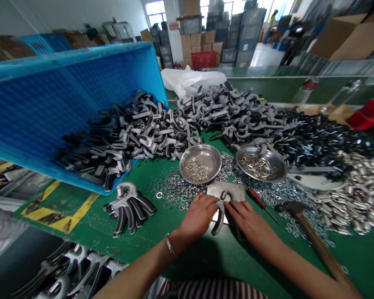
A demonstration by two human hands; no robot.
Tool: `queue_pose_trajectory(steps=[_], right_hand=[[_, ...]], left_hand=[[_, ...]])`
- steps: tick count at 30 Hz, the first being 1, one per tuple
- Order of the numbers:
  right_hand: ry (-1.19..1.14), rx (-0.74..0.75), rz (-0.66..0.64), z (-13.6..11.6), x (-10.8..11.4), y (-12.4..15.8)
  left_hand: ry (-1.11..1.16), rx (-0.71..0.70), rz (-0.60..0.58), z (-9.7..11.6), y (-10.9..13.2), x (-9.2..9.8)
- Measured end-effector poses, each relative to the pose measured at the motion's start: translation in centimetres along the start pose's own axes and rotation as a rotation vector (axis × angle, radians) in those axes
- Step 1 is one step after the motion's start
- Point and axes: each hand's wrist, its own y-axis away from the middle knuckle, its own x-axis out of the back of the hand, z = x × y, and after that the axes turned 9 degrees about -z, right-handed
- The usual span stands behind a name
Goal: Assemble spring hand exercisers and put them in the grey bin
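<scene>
- Clock reference: steel plate (237, 192) at centre, 12 o'clock pointing away from the wearer.
- Left hand (199, 216): at 8 o'clock from plate, palm down, wrist low, forearm entering from lower left; silver bracelet (170, 245) at wrist.
- Right hand (249, 220): at 5 o'clock from plate, palm down, forearm entering from lower right.
- Grip, both hands: narrow, closed on hand exerciser (218, 224) from either side, with fingers curved over its upper end.
- Hand exerciser: at near edge of plate, between both hands, black handle toward 6 o'clock, partly hidden by fingers.
- Screwdriver (258, 201): red handle, at 4 o'clock, just beside right hand, not touching.
- Hammer (318, 236): wooden handle, at 4 o'clock, farther out than screwdriver.
- Loose washers (174, 191): spread around plate from 9 to 3 o'clock.
- Steel bowls: one with small rings (200, 164) at 11 o'clock, one with short metal pins (262, 164) at 1 o'clock.
- Finished hand exercisers (129, 207): small stack at 9 o'clock, well apart from left hand.
- Blue crate (71, 91): tilted at 10 o'clock, spilling grey-and-black handles (143, 128) onto green table (361, 265).
</scene>
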Motion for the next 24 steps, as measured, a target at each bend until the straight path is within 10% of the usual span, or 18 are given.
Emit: queue_pose_trajectory(steps=[24], right_hand=[[-0.054,0.001,-0.063,0.0,0.9,-0.5]], left_hand=[[0.118,0.049,0.010,0.2,-0.1,0.3]])
